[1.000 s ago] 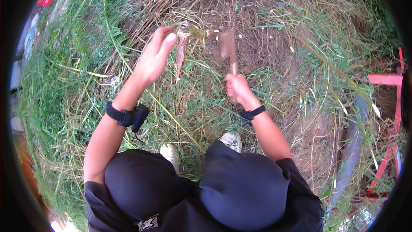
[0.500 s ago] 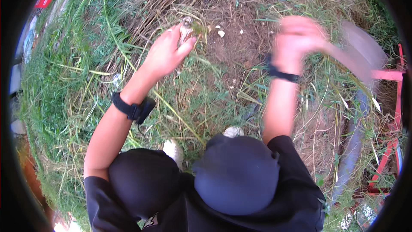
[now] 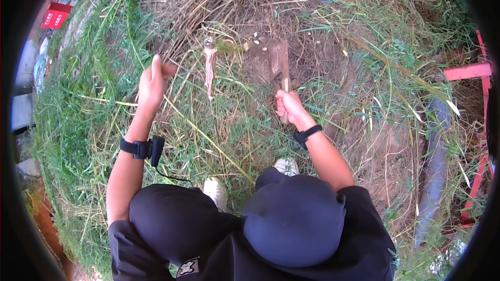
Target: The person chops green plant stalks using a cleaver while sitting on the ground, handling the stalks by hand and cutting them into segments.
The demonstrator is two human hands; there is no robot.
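While my right hand (image 3: 289,109) grips the cleaver (image 3: 279,62), blade down in soil just ahead, my left hand (image 3: 152,80) hovers loosely curled and empty, left of the stump (image 3: 210,67). I should strike low, keeping fingers away.

The right hand (image 3: 288,107) grips the wooden handle of a cleaver (image 3: 279,62), whose broad blade lies on bare soil (image 3: 312,57) amid dry straw. Just left of the blade a pale cut stalk (image 3: 210,70) stands out of the grass (image 3: 104,73). The left hand (image 3: 152,80) is empty, loosely curled, raised apart from the stalk.
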